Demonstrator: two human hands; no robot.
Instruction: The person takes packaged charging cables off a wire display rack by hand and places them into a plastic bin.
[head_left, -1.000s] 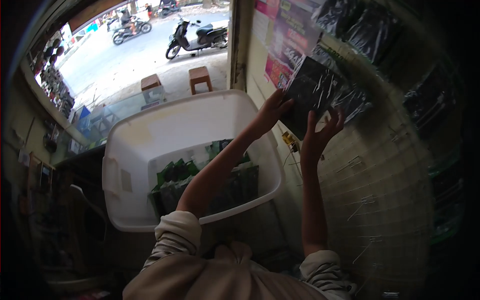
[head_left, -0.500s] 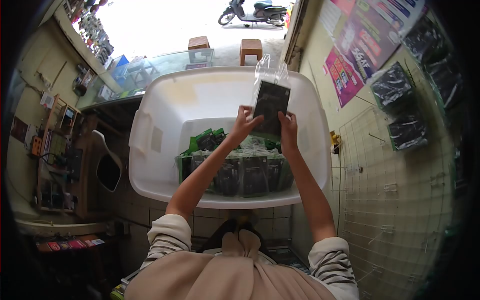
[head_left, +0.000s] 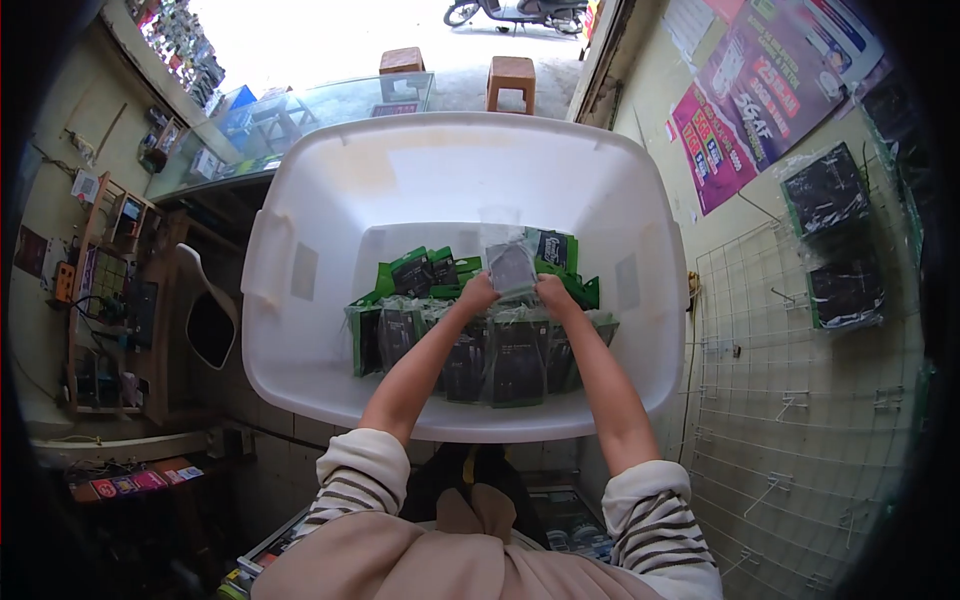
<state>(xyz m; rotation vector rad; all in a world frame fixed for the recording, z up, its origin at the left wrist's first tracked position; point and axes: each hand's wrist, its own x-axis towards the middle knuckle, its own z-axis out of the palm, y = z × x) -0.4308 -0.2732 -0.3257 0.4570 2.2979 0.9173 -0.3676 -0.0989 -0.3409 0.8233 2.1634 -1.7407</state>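
Note:
Between my two hands is a dark flat box in a clear plastic sleeve (head_left: 512,268), its face bright with glare. My left hand (head_left: 479,293) pinches its near left corner, and my right hand (head_left: 551,289) grips the near right corner. The package is low inside a large white plastic tub (head_left: 330,185), over other packages. Below my hands, a row of upright black-and-green boxes in plastic (head_left: 517,362) lines the near part of the tub. Behind them several green-and-black packages (head_left: 411,272) lie tilted against each other.
Beyond the tub stand a glass display case (head_left: 345,97) and two brown stools (head_left: 511,80). To the right, a wire grid rack (head_left: 770,400) with hooks covers the wall, and wrapped black packages (head_left: 845,290) hang there. At left is a white chair (head_left: 205,300).
Both hands have lowered the wrapped box from above the tub's far side down into it, toward the other packages. The head view has shifted slightly.

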